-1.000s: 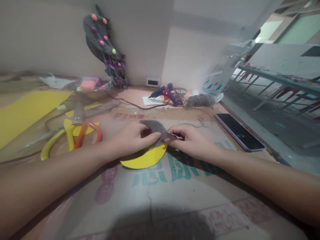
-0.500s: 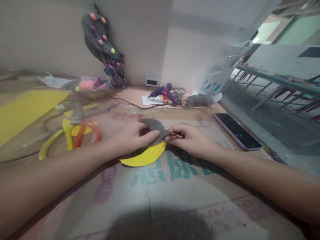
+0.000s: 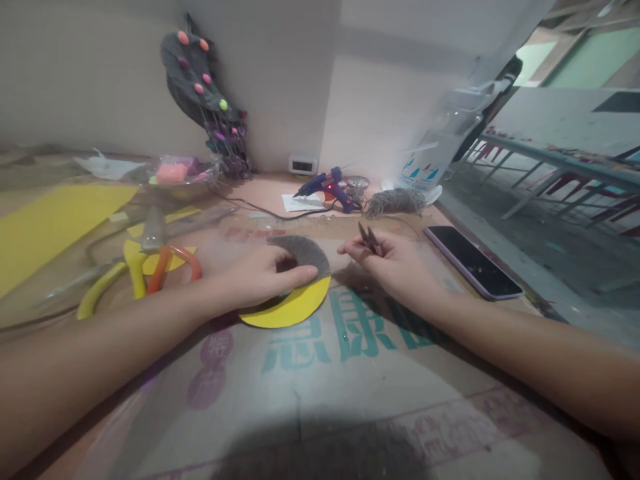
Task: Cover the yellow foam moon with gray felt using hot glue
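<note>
My left hand (image 3: pixel 265 270) grips a yellow card crescent (image 3: pixel 295 307), its thumb laid across the front. Grey yarn (image 3: pixel 307 252) covers the crescent's upper part, and the lower part shows bare yellow. To the right of the crescent, apart from it, my right hand (image 3: pixel 390 257) is closed around small thread snips (image 3: pixel 369 235). Two dark pointed blades stick up above its fingers, spread a little; the rest of the tool is hidden in the palm.
Scissors with orange handles (image 3: pixel 159 270) lie at the left near yellow card (image 3: pixel 60 227). Behind are a blue glue gun (image 3: pixel 327 185), a grey yarn bundle (image 3: pixel 395 201) and a small clock (image 3: pixel 303 164). A phone (image 3: pixel 473 260) lies right. A decorated grey crescent (image 3: pixel 193 80) leans on the wall.
My right hand has moved away from the crescent's edge to the right, and the snips have turned from pointing at it to pointing upward. The left hand still holds the crescent in nearly the same place.
</note>
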Demonstrator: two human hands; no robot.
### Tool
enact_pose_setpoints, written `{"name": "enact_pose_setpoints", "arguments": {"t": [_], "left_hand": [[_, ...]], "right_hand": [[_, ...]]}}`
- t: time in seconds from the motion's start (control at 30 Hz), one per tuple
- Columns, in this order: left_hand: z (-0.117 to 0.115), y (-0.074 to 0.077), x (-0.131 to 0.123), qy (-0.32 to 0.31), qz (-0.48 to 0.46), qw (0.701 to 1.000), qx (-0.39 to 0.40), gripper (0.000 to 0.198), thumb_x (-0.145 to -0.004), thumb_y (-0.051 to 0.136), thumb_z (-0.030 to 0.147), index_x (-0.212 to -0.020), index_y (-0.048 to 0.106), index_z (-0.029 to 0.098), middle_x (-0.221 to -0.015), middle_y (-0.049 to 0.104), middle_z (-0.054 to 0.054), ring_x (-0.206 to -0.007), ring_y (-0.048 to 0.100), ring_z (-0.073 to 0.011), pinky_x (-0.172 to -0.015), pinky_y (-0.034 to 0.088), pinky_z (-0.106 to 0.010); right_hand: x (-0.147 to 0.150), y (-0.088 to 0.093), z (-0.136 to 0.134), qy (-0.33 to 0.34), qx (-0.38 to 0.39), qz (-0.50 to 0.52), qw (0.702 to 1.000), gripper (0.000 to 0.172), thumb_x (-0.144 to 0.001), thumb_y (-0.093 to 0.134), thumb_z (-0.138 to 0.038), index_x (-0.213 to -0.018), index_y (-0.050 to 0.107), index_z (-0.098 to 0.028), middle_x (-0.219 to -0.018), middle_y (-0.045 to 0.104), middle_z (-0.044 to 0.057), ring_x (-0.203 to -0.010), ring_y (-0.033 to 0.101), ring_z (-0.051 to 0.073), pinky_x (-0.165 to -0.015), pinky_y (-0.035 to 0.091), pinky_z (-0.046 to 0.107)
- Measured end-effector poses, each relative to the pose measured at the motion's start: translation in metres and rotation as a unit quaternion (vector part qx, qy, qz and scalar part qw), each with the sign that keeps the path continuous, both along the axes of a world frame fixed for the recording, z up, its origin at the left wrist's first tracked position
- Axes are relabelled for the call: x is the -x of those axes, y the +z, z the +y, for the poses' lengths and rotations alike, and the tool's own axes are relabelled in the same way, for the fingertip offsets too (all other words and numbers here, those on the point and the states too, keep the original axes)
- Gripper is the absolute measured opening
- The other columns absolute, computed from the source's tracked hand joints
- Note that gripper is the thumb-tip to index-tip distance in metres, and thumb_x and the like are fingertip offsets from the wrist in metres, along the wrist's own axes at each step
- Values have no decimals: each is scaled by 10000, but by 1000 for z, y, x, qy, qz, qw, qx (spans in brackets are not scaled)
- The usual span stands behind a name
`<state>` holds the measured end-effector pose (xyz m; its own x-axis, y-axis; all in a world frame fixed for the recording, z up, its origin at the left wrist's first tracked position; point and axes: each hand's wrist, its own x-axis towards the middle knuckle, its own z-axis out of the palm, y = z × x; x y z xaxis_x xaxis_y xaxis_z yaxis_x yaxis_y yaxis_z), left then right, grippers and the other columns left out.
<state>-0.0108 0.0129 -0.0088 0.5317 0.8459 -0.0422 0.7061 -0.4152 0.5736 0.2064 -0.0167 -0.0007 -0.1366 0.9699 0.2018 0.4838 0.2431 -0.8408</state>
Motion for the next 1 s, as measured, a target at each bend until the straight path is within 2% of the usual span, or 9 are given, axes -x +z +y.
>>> {"name": "enact_pose_setpoints", "arguments": {"t": [0.1,0.17,0.27,0.33,0.43,0.6,0.7,0.83,1.0], "left_hand": [[0,1,0,-3,-12,1000,0,541,-795,440,643,-773,677,157,-762,711,-41,-671,632,-196,-533,399,-266],[0,1,0,-7,-23,1000,-4,510,-796,458,627,-751,668,164,-755,710,-32,-656,627,-183,-531,400,-260],[0,2,-1,-6,-31,999,-3,487,-797,478,612,-734,664,167,-738,707,-24,-641,619,-174,-530,402,-255],[0,2,-1,-6,-39,999,4,476,-798,484,605,-767,673,168,-763,713,-25,-665,626,-180,-545,414,-255],[0,1,-1,-15,-56,998,15,461,-804,483,587,-828,684,173,-829,724,-29,-716,636,-191,-587,441,-260],[4,-3,1,-21,-64,998,-1,465,-793,487,565,-888,698,161,-835,722,-50,-736,634,-210,-618,456,-277],[5,-5,2,-18,-58,998,-6,456,-792,485,553,-885,702,163,-798,715,-49,-718,627,-206,-618,451,-278],[5,-4,1,-26,-55,998,-9,441,-796,473,543,-851,700,169,-786,713,-43,-712,624,-205,-607,438,-276],[5,-4,0,-24,-49,998,-27,438,-801,466,543,-810,687,166,-760,704,-38,-700,617,-195,-588,415,-267]], "right_hand": [[-7,6,2,-60,-70,-39,995,190,-776,610,-336,-695,599,-165,-680,594,10,-624,499,119,-572,383,242],[-13,5,4,-54,-85,-87,991,227,-794,585,-360,-674,591,-167,-656,579,12,-617,500,126,-561,383,246],[-19,-1,6,-10,-110,-141,984,180,-832,534,-300,-883,636,-161,-757,619,30,-656,535,137,-585,412,253],[-21,-5,6,22,-155,-158,975,269,-833,544,-267,-1074,594,-158,-911,640,55,-758,569,155,-659,445,272],[-21,-6,3,74,-218,-199,953,312,-880,510,-302,-1153,557,-158,-1032,630,82,-881,579,180,-754,452,301],[-19,5,-7,115,-294,-325,892,277,-916,449,-259,-1132,584,-149,-951,666,81,-835,589,183,-722,437,292],[-18,9,-9,137,-313,-392,854,259,-915,436,-228,-1090,610,-148,-880,671,74,-784,586,177,-670,415,281],[-18,7,-8,133,-328,-419,836,244,-906,446,-188,-1077,617,-151,-849,669,61,-764,586,171,-643,391,282],[-18,3,-6,137,-350,-422,825,249,-933,419,-220,-1047,627,-145,-805,656,56,-726,569,162,-618,365,283]]}}
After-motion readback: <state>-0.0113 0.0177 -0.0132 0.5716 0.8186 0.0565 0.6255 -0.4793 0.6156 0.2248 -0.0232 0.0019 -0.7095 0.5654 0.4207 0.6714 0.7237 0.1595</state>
